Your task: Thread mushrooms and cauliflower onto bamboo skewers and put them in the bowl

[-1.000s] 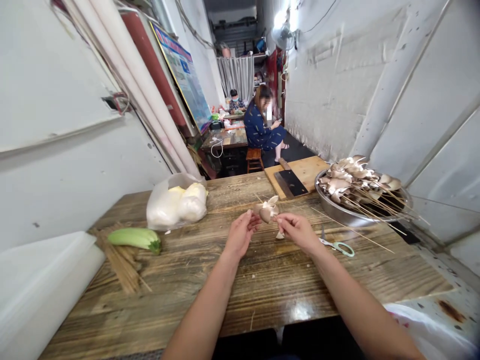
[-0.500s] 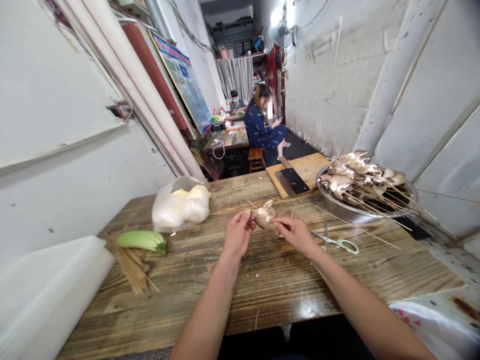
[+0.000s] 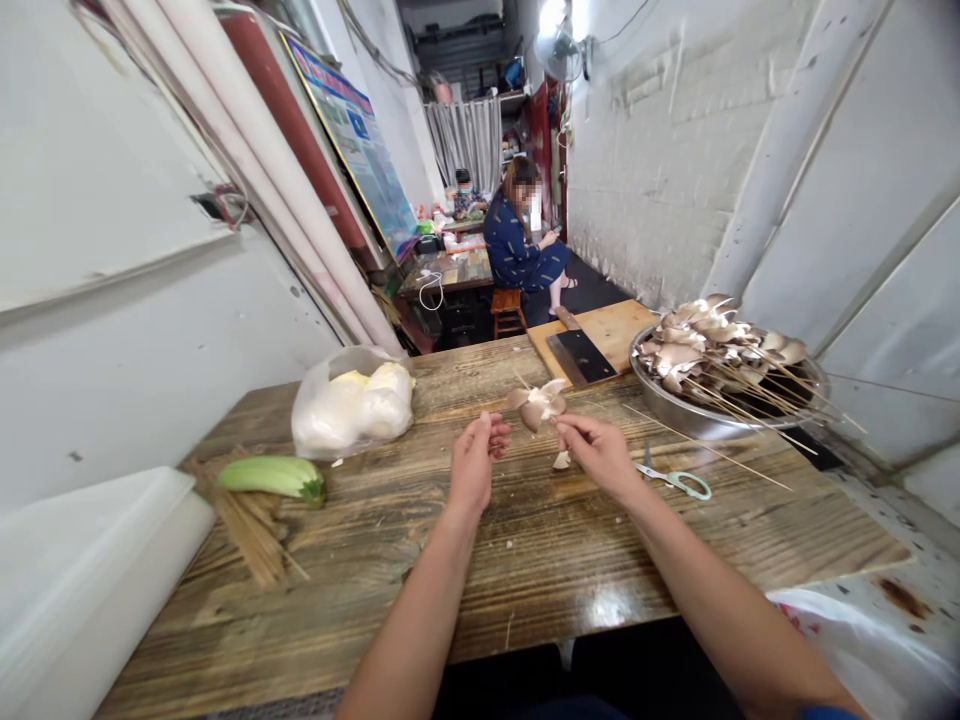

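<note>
Two hands: the left hand point(image 3: 474, 465) and the right hand point(image 3: 598, 455) are raised over the middle of the wooden table point(image 3: 367, 570), and both forearms run in from the near edge of view.
Mushroom grip: the right fingertips cover what they pinch, so flesh or stick cannot be told apart there.
Thin stick point(image 3: 520, 379): only a short tip shows, on the far left side of the mushroom cluster point(image 3: 538, 404).
Mushroom scrap point(image 3: 562, 461): on the table, partly covered by the right fingers.
Scissors point(image 3: 684, 483): to the right of the right wrist, which partly hides the blades.
Metal bowl point(image 3: 670, 408): at the far right, its heaped skewered mushrooms point(image 3: 705, 345) overlapping too much to count.
Clear bag point(image 3: 310, 418): on the left, its pale yellow-white contents hazy through the film.
White plastic bag point(image 3: 862, 650): cut off at the near right corner.
Mushroom cluster's place: between the hands and slightly beyond them, just left of the right fingertips and apart from the left ones.
Left fingers: loosely curled, with nothing seen in them; the palm is partly turned away.
Right fingers: thumb and forefinger closed together on the cluster's near right end.
Cleaver point(image 3: 581, 357): flat on the cutting board point(image 3: 619, 335), beyond the cluster.
Green squash point(image 3: 270, 477): lying across loose skewers point(image 3: 251, 540) at left.
</note>
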A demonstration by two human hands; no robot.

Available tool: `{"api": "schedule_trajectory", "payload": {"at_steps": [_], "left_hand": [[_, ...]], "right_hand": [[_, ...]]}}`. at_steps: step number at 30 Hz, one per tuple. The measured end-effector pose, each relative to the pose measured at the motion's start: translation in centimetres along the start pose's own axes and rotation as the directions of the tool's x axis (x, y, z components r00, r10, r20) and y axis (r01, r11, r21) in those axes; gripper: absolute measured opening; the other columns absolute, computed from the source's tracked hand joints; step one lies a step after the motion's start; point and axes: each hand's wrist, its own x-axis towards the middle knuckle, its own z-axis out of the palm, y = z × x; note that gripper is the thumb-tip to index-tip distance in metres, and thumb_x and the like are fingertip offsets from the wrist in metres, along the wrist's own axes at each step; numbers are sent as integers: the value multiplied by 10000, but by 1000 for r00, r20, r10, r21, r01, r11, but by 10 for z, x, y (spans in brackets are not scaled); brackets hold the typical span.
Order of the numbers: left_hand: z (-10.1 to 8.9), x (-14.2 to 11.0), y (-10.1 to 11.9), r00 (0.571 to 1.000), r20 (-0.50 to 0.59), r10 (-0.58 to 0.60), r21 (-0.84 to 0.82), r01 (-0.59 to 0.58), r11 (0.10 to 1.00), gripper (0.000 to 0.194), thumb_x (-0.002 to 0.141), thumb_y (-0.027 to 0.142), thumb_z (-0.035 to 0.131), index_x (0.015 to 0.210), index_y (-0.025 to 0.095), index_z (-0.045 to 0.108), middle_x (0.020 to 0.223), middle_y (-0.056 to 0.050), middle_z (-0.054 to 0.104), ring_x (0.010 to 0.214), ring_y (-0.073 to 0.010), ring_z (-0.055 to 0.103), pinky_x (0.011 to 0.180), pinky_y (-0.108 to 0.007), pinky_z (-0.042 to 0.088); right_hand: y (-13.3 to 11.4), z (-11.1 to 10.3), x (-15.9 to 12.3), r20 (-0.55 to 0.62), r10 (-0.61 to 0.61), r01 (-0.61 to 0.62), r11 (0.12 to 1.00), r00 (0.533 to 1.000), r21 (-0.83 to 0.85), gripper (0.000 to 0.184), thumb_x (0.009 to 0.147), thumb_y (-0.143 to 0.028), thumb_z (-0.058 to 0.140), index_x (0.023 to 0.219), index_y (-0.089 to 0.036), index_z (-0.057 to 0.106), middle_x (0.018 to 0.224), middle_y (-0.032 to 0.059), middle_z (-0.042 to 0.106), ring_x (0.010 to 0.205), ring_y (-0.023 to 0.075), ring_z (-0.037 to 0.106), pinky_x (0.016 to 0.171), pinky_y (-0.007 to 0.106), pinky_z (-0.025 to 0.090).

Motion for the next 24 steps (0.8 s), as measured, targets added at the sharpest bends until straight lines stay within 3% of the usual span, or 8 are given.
{"api": "schedule_trajectory", "payload": {"at_steps": [2,5,7,10,15,19,21,24], "left_hand": [[4,3,-8,996,76,39,251,-57,966,372,693,462,617,849,127,649,732,-48,638,618,-115,531,603,-246,398],[18,6,-22,958,279,62,570,-217,792,286,689,399,627,811,144,675,714,-44,647,631,-135,534,623,-258,387],[31,6,-32,936,349,45,702,-293,648,269,675,391,637,805,160,682,692,-37,640,618,-143,526,606,-261,369],[47,4,-43,928,373,-4,823,-328,464,215,645,373,662,715,170,681,655,-36,623,600,-152,511,579,-263,336],[56,8,-46,901,431,-51,815,-364,451,189,687,314,616,811,191,689,660,-23,623,585,-153,514,562,-254,324],[55,16,-41,860,494,-127,802,-394,449,175,676,334,624,751,189,687,660,-24,629,591,-161,526,566,-256,347],[57,23,-39,862,486,-147,806,-377,457,147,683,293,613,742,181,687,663,-32,635,604,-170,540,588,-266,371],[66,38,-39,863,503,-33,772,-432,466,194,680,162,576,840,170,686,762,-63,657,713,-197,568,678,-292,404]], "right_hand": [[-9,-12,2,-52,23,-21,999,998,38,264,809,-347,539,888,-141,684,581,-1,586,506,109,503,505,223,407],[-19,-30,3,-132,50,-39,996,990,81,267,795,-348,564,906,-129,670,579,-11,568,482,91,463,477,214,377],[-20,-38,3,-166,66,-52,995,984,89,273,790,-356,572,902,-125,664,572,-17,555,463,82,436,457,211,356],[-14,-43,2,-185,80,-67,995,980,78,279,784,-362,575,891,-120,662,559,-22,543,454,78,421,444,208,342],[1,-40,2,-175,103,-89,992,979,87,293,783,-357,565,912,-113,662,550,-24,539,452,82,427,446,210,345],[7,-37,3,-175,90,-74,993,980,94,281,778,-346,561,894,-112,664,557,-17,551,485,97,459,479,220,366],[7,-37,3,-178,89,-73,993,980,96,276,774,-344,563,882,-113,666,555,-15,554,491,101,466,488,223,370],[6,-37,2,-204,111,-90,990,973,109,276,773,-348,562,882,-117,666,547,-21,549,458,93,446,473,223,363]]}}
